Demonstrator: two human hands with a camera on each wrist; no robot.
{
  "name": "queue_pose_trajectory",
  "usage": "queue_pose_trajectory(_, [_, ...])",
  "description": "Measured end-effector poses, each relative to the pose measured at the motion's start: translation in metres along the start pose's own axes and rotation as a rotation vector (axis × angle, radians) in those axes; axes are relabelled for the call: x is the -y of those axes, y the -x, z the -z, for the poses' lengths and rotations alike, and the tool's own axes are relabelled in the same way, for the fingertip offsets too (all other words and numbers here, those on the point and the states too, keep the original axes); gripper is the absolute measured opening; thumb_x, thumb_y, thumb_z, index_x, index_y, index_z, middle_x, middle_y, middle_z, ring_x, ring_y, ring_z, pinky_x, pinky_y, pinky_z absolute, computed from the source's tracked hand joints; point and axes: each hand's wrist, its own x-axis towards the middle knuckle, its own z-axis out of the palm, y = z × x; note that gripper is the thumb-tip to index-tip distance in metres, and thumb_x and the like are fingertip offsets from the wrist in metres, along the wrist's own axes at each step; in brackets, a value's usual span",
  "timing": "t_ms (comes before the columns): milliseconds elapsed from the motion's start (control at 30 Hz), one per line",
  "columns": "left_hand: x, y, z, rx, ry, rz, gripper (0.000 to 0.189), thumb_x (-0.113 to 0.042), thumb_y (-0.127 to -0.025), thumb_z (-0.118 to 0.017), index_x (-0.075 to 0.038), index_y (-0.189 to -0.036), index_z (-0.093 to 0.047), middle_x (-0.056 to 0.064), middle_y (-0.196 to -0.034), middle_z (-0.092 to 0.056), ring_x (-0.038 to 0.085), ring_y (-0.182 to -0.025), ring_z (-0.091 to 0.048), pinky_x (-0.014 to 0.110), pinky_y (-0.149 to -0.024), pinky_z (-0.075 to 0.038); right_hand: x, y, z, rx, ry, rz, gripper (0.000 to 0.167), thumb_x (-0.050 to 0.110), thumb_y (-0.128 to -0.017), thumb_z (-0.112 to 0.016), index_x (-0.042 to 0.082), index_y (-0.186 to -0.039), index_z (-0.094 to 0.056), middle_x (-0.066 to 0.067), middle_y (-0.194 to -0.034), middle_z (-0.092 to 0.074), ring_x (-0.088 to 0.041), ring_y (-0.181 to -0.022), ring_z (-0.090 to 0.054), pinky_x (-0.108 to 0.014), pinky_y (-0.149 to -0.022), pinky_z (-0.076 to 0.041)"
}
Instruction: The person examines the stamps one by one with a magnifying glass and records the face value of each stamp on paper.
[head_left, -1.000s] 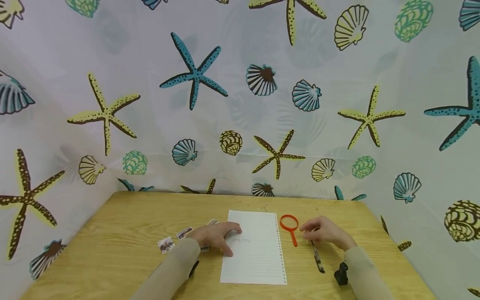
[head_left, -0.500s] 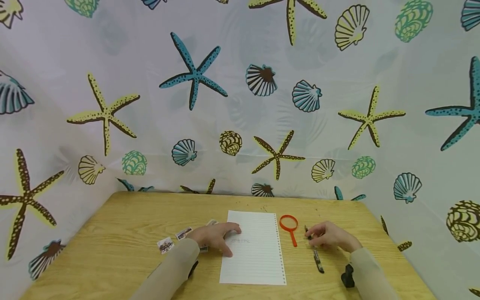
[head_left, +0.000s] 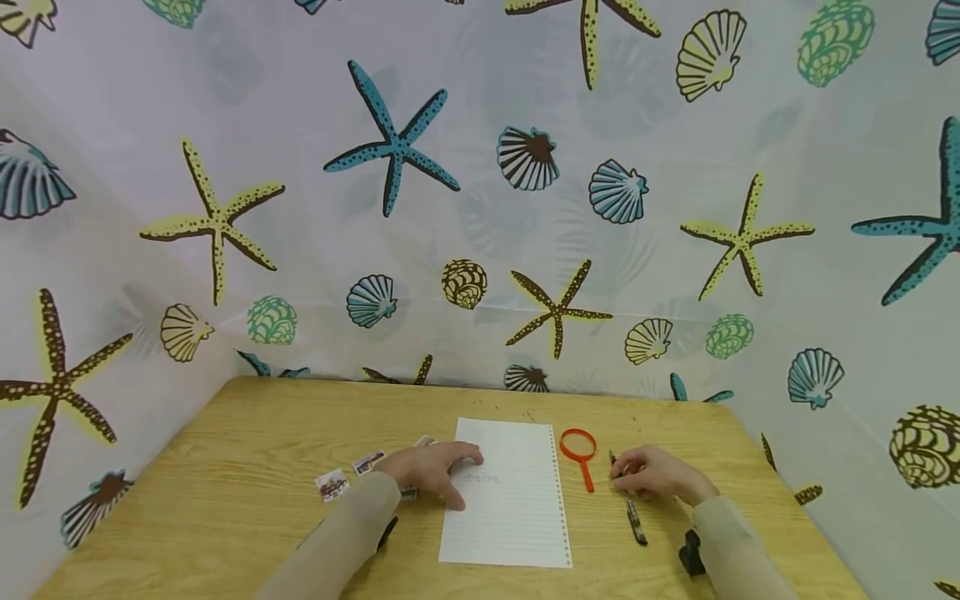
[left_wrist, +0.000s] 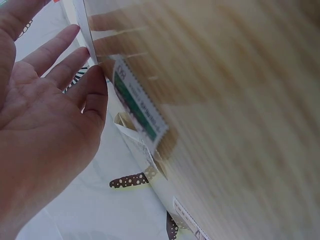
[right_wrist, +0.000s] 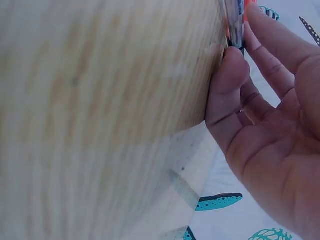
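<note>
The lined sheet (head_left: 517, 517) lies flat on the wooden worktop (head_left: 247, 458), roughly midway between the left and right edges, its row of holes toward the right edge. A faint line of writing crosses its upper half; I cannot read it.

Left hand (head_left: 427, 468): positioned over the sheet's left margin, thumb and fingers spread wide, tips at the paper. It grips nothing. The left wrist view shows a green-and-white stamp (left_wrist: 137, 102) on the wood just beside the little finger. Two further stamps lie nearer the worktop's left edge: one stamp (head_left: 332, 484) and, slightly farther back, a second stamp (head_left: 368, 462).

Right hand (head_left: 663, 475): positioned at the pen (head_left: 636, 523), to the right of the sheet. The fingers are bent and the gap to the thumb is narrow, with the tips at the barrel; I cannot tell whether they pinch it. The pen lies aslant, one end toward the far edge, the other toward the near right corner.

The red magnifying glass (head_left: 587, 477) lies between sheet and pen, handle toward the near edge. A shell-and-starfish curtain (head_left: 480, 225) hangs behind the far edge.
</note>
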Motion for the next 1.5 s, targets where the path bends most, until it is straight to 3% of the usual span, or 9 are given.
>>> queue_pose_trajectory(233, [0.002,0.001,0.000,-0.015,0.012,0.013,0.070,-0.016,-0.076,-0.085,-0.019,-0.138,-0.052,0.008,-0.160,-0.031,0.032,-0.148,-0.025,0.053,-0.117,-0.025,0.009,-0.007,-0.002,0.004,0.048,0.037,0.016,0.009,-0.090,-0.070,-0.004,-0.099,-0.065,-0.004,-0.073,-0.060,-0.013,-0.055,-0.046,-0.026,-0.053,-0.043])
queue_pose_trajectory(467, [0.003,0.001,0.002,-0.014,0.020,0.006,0.070,-0.015,-0.075,-0.085,-0.018,-0.137,-0.053,0.010,-0.159,-0.031,0.034,-0.148,-0.024,0.054,-0.118,-0.023,0.014,-0.012,-0.005,-0.071,0.085,-0.049,0.012,0.007,-0.086,-0.073,0.000,-0.095,-0.069,-0.004,-0.075,-0.064,-0.012,-0.060,-0.057,-0.029,-0.057,-0.054])
queue_pose_trajectory(667, [0.007,-0.002,0.001,-0.017,0.000,0.003,0.069,-0.017,-0.075,-0.086,-0.020,-0.136,-0.054,0.009,-0.159,-0.031,0.033,-0.148,-0.025,0.054,-0.118,-0.024,0.015,-0.012,-0.008,-0.123,0.075,-0.087,0.011,0.004,-0.086,-0.068,0.002,-0.096,-0.070,-0.006,-0.076,-0.063,-0.012,-0.054,-0.054,-0.029,-0.052,-0.052])
queue_pose_trajectory(833, [0.007,-0.004,0.002,-0.014,0.010,-0.004,0.069,-0.017,-0.075,-0.086,-0.021,-0.135,-0.054,0.009,-0.159,-0.031,0.033,-0.148,-0.025,0.054,-0.118,-0.023,0.014,-0.011,-0.006,-0.115,-0.056,-0.091,0.019,0.000,-0.091,-0.059,-0.004,-0.107,-0.068,-0.009,-0.071,-0.061,-0.013,-0.052,-0.051,-0.028,-0.050,-0.049])
queue_pose_trajectory(1000, [0.004,-0.003,0.000,-0.016,0.023,0.010,0.068,-0.016,-0.075,-0.086,-0.021,-0.135,-0.054,0.009,-0.160,-0.031,0.033,-0.148,-0.025,0.054,-0.118,-0.024,0.011,-0.013,-0.002,-0.077,-0.187,-0.071,0.026,0.001,-0.094,-0.059,-0.008,-0.119,-0.063,-0.016,-0.078,-0.069,-0.016,-0.059,-0.062,-0.031,-0.055,-0.055])
queue_pose_trajectory(1333, [0.000,-0.003,-0.001,-0.016,0.011,0.009,0.068,-0.015,-0.075,-0.085,-0.020,-0.135,-0.054,0.009,-0.159,-0.031,0.033,-0.148,-0.025,0.054,-0.118,-0.024,0.011,-0.016,-0.001,-0.092,-0.179,0.008,0.037,0.017,-0.095,-0.065,-0.004,-0.124,-0.062,-0.020,-0.093,-0.073,-0.015,-0.071,-0.066,-0.028,-0.060,-0.053])
queue_pose_trajectory(1500, [-0.003,-0.003,-0.001,-0.009,-0.003,0.006,0.068,-0.015,-0.075,-0.085,-0.020,-0.136,-0.054,0.009,-0.159,-0.031,0.033,-0.148,-0.025,0.054,-0.118,-0.024,0.012,-0.017,-0.006,-0.101,-0.209,0.036,0.038,0.024,-0.096,-0.064,-0.002,-0.123,-0.063,-0.023,-0.100,-0.071,-0.024,-0.081,-0.068,-0.032,-0.068,-0.057])
